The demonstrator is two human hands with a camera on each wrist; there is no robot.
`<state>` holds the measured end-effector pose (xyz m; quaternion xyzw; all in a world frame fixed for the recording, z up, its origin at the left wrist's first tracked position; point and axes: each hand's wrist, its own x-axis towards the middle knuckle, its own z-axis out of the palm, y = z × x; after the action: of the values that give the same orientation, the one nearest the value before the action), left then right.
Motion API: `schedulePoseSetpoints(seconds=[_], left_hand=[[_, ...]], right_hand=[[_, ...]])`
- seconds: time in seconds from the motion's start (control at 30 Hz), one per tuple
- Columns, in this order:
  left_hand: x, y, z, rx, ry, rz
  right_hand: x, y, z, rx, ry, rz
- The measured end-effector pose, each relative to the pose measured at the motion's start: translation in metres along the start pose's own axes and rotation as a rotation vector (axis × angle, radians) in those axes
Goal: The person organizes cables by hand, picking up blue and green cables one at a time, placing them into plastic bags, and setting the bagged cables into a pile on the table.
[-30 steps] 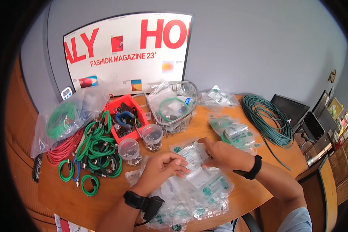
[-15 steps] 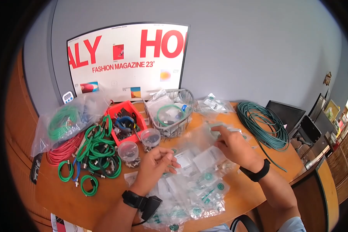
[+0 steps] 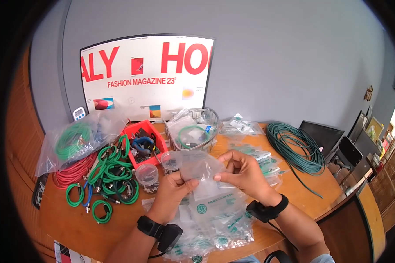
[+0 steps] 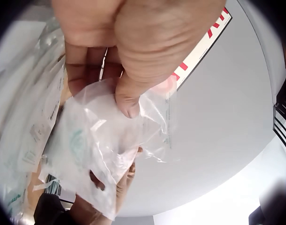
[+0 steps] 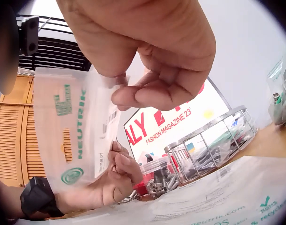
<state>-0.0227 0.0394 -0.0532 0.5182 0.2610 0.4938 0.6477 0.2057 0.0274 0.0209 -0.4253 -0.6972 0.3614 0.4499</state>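
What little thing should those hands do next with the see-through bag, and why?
Maybe the right hand should gently rub the edge of the Neutrik bag between thumb and finger, to part its layers. It and the left hand both pinch the bag, which looks thin, and no opening shows clearly.

This looks like a small workshop corner: a wooden bench (image 3: 74, 221) carries coiled green cables (image 3: 112, 168), a red bin (image 3: 150, 144) of metal connectors, tubs of small fittings and printed plastic parts bags (image 3: 221, 223).
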Motion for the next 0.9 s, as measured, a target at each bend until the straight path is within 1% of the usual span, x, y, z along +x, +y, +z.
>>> schedulePoseSetpoints(seconds=[0.03, 0.07, 0.13, 0.2, 0.23, 0.3, 0.33, 0.4, 0.43, 0.5, 0.53, 0.6, 0.63, 0.7, 0.73, 0.77, 0.83, 0.9], left_hand=[[0.002, 0.000, -0.004, -0.015, -0.003, -0.028], [0.002, 0.002, -0.003, -0.020, 0.001, -0.017], [0.001, 0.002, 0.001, -0.103, -0.007, -0.081], [0.000, 0.000, -0.001, -0.093, -0.009, -0.093], [0.001, -0.001, -0.003, -0.079, -0.011, -0.109], [0.002, -0.003, -0.004, -0.074, 0.008, -0.109], [0.002, -0.004, -0.005, -0.073, 0.026, -0.119], [0.001, -0.005, -0.005, -0.087, 0.020, -0.119], [0.001, -0.006, -0.005, -0.103, 0.004, -0.129], [0.001, -0.007, -0.002, -0.107, 0.007, -0.138], [0.001, -0.011, -0.003, -0.119, -0.012, -0.138], [0.001, -0.014, -0.005, -0.086, -0.036, -0.162], [0.000, -0.013, -0.004, -0.086, -0.021, -0.158], [-0.002, -0.010, -0.001, -0.094, -0.018, -0.210], [0.001, -0.021, -0.004, -0.143, -0.070, -0.208], [0.001, -0.024, -0.003, -0.143, -0.060, -0.206], [0.002, -0.027, 0.000, -0.103, -0.004, -0.223], [0.003, -0.027, 0.001, -0.086, 0.004, -0.226]], right_hand=[[0.001, -0.001, -0.002, -0.003, -0.009, -0.005], [0.002, -0.003, -0.005, 0.028, -0.013, -0.008], [0.005, -0.007, -0.009, 0.051, -0.023, -0.012], [0.007, -0.012, -0.011, 0.159, -0.009, 0.031], [0.009, -0.017, -0.014, 0.155, -0.012, 0.024], [0.017, -0.030, -0.019, 0.139, -0.026, 0.098], [0.026, -0.033, -0.020, 0.140, -0.038, 0.089], [0.052, -0.043, -0.023, -0.004, 0.033, -0.055], [0.064, -0.051, -0.020, -0.004, 0.024, -0.056], [0.089, -0.070, 0.000, -0.105, -0.134, -0.162], [0.102, -0.077, 0.013, -0.104, -0.147, -0.163], [0.125, -0.086, 0.049, -0.499, -0.407, -0.500], [0.133, -0.084, 0.069, -0.492, -0.419, -0.507], [0.153, -0.077, 0.108, -0.713, -0.482, -0.528], [0.163, -0.073, 0.126, -0.707, -0.491, -0.535], [0.174, -0.068, 0.143, -0.752, -0.466, -0.516], [0.192, -0.059, 0.170, -0.793, -0.439, -0.495], [0.205, -0.051, 0.190, -0.893, -0.494, -0.456]])
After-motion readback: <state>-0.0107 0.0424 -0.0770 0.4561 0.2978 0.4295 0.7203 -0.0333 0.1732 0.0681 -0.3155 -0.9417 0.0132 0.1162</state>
